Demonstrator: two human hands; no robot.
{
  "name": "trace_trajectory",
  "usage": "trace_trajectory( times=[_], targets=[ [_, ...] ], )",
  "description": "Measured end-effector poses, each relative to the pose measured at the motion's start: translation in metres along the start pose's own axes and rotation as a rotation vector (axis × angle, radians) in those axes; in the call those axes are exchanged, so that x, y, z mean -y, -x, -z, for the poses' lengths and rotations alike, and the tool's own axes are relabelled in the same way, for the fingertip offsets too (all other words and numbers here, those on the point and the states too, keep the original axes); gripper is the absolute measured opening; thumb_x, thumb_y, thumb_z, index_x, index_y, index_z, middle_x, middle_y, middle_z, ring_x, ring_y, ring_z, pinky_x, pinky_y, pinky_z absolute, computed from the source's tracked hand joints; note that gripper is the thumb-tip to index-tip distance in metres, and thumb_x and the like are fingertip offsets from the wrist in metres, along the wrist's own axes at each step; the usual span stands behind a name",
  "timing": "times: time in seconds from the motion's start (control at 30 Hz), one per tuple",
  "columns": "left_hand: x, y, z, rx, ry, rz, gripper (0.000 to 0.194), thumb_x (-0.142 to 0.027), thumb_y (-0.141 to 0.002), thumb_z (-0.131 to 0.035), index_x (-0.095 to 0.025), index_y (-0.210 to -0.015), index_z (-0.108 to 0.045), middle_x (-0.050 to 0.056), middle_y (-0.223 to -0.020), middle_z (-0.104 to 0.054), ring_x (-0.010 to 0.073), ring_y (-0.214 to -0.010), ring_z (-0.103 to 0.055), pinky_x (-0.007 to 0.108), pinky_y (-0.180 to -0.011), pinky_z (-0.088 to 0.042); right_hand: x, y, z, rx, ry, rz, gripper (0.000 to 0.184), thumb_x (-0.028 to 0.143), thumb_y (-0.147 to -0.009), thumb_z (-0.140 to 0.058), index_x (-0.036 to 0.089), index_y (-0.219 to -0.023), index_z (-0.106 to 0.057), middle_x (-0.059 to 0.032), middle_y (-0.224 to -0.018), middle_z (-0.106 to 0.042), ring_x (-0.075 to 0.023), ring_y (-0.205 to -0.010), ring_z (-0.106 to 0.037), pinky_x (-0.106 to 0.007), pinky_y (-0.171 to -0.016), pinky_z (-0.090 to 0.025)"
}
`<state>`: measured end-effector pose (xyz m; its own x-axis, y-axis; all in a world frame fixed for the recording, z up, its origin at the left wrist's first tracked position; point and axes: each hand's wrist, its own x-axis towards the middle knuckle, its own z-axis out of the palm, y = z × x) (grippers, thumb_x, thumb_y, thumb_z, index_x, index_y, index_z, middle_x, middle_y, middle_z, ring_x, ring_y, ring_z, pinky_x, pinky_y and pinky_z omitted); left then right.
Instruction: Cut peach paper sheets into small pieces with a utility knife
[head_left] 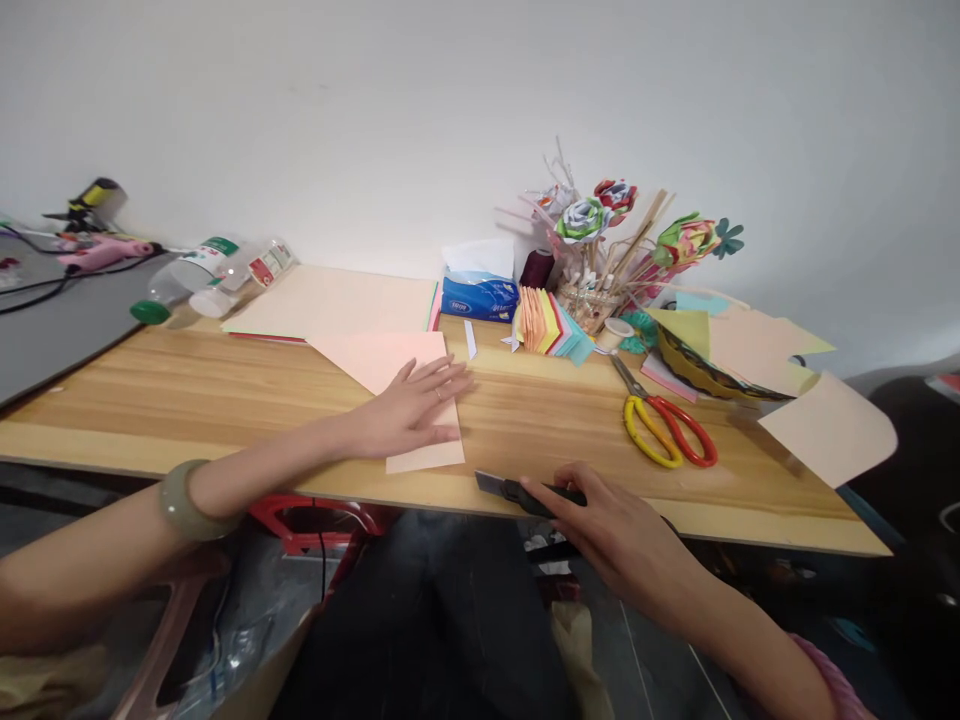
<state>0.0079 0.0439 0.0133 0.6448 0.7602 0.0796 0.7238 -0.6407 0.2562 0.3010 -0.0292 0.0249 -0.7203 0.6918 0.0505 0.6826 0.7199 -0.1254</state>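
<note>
Wooden table (187,395) | left hand (409,408) spread palm-down on pink paper (386,355) | right hand (609,520) gripping utility knife (512,490)

a wooden table (540,420) bears a pale pink sheet (386,358), a paper stack (345,300), red-and-yellow scissors (681,420), a blue tissue pack (477,298) and folded coloured papers (536,322).

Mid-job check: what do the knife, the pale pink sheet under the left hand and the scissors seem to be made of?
Knife: flat grey blade, likely metal; dark handle, probably plastic.
Sheet: thin, matte and straight-edged, so paper or light card.
Scissors: grey blades, seemingly steel; smooth yellow and red handle loops, plastic or plastic-coated metal.
</note>
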Motion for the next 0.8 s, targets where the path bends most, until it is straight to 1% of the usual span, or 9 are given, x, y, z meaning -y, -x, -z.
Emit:
trace_trajectory(
  times=[0.07, 0.13, 0.17, 0.23, 0.33, 0.4, 0.5, 0.63, 0.8],
  targets=[
    [0.003, 0.009, 0.005, 0.088, 0.06, -0.078, 0.077, -0.063, -0.084, -0.042, -0.022, -0.145, -0.017, 0.01, -0.152, -0.014, 0.0278, -0.14, -0.009, 0.051, -0.11, -0.011, 0.004, 0.001, -0.004, -0.035, 0.044, -0.012, 0.047, 0.014, -0.088, -0.037, 0.024, -0.134, -0.041, -0.0117, -0.105, -0.055, -0.0194, -0.082, -0.06, -0.034, -0.067, -0.052],
    [0.006, 0.017, 0.005, 0.13, 0.04, -0.126, 0.085, -0.063, -0.079, -0.052, -0.019, -0.144, -0.021, 0.013, -0.152, -0.014, 0.0297, -0.139, -0.011, 0.048, -0.11, -0.016, 0.011, 0.003, -0.007, -0.066, 0.095, -0.014, 0.049, 0.012, -0.086, -0.039, 0.023, -0.133, -0.041, -0.0118, -0.104, -0.056, -0.0197, -0.08, -0.06, -0.035, -0.065, -0.052],
    [0.008, 0.02, 0.004, 0.127, 0.009, -0.148, 0.082, -0.06, -0.078, -0.055, -0.018, -0.143, -0.025, 0.013, -0.152, -0.015, 0.03, -0.139, -0.012, 0.047, -0.11, -0.018, 0.015, 0.004, -0.008, -0.076, 0.115, -0.012, 0.051, 0.01, -0.084, -0.041, 0.023, -0.133, -0.041, -0.0118, -0.104, -0.056, -0.0199, -0.079, -0.06, -0.035, -0.064, -0.052],
    [0.01, 0.025, 0.0, 0.099, -0.059, -0.204, 0.068, -0.049, -0.081, -0.056, -0.018, -0.138, -0.036, 0.012, -0.15, -0.022, 0.0294, -0.139, -0.015, 0.046, -0.11, -0.02, 0.024, 0.005, -0.009, -0.089, 0.138, -0.007, 0.055, 0.007, -0.079, -0.045, 0.021, -0.132, -0.042, -0.0118, -0.104, -0.057, -0.0201, -0.079, -0.061, -0.034, -0.064, -0.053],
    [0.01, 0.026, -0.005, 0.028, -0.136, -0.287, 0.052, -0.032, -0.081, -0.053, -0.015, -0.13, -0.048, 0.013, -0.144, -0.036, 0.0279, -0.137, -0.022, 0.043, -0.11, -0.024, 0.036, 0.005, -0.012, -0.108, 0.14, -0.006, 0.056, 0.004, -0.076, -0.047, 0.02, -0.13, -0.043, -0.0111, -0.101, -0.057, -0.0204, -0.078, -0.061, -0.034, -0.062, -0.053],
    [0.009, 0.025, -0.007, -0.019, -0.168, -0.31, 0.047, -0.028, -0.081, -0.05, -0.014, -0.126, -0.053, 0.014, -0.14, -0.042, 0.0277, -0.135, -0.026, 0.043, -0.11, -0.027, 0.041, 0.003, -0.014, -0.129, 0.146, -0.023, 0.052, 0.005, -0.078, -0.047, 0.021, -0.128, -0.045, -0.0107, -0.099, -0.057, -0.0205, -0.075, -0.061, -0.034, -0.06, -0.054],
    [0.008, 0.024, -0.007, -0.046, -0.206, -0.308, 0.042, -0.029, -0.087, -0.041, -0.014, -0.123, -0.056, 0.015, -0.135, -0.048, 0.0272, -0.133, -0.033, 0.042, -0.108, -0.03, 0.045, 0.0, -0.019, -0.157, 0.136, -0.062, 0.047, 0.008, -0.082, -0.045, 0.02, -0.127, -0.045, -0.0108, -0.099, -0.057, -0.0205, -0.074, -0.061, -0.035, -0.059, -0.054],
    [0.006, 0.021, -0.006, -0.019, -0.275, -0.307, 0.044, -0.03, -0.093, -0.03, -0.014, -0.124, -0.055, 0.014, -0.132, -0.052, 0.026, -0.13, -0.038, 0.042, -0.106, -0.033, 0.049, -0.003, -0.021, -0.176, 0.136, -0.091, 0.044, 0.01, -0.086, -0.041, 0.02, -0.128, -0.043, -0.0109, -0.099, -0.057, -0.0206, -0.075, -0.062, -0.036, -0.061, -0.054],
    [0.003, 0.02, -0.005, -0.023, -0.307, -0.298, 0.045, -0.03, -0.094, -0.027, -0.014, -0.124, -0.056, 0.014, -0.131, -0.053, 0.0268, -0.129, -0.039, 0.043, -0.104, -0.036, 0.051, -0.006, -0.015, -0.192, 0.184, -0.091, 0.043, 0.01, -0.085, -0.041, 0.02, -0.127, -0.045, -0.0111, -0.099, -0.058, -0.02, -0.074, -0.061, -0.034, -0.06, -0.054]
  ],
)
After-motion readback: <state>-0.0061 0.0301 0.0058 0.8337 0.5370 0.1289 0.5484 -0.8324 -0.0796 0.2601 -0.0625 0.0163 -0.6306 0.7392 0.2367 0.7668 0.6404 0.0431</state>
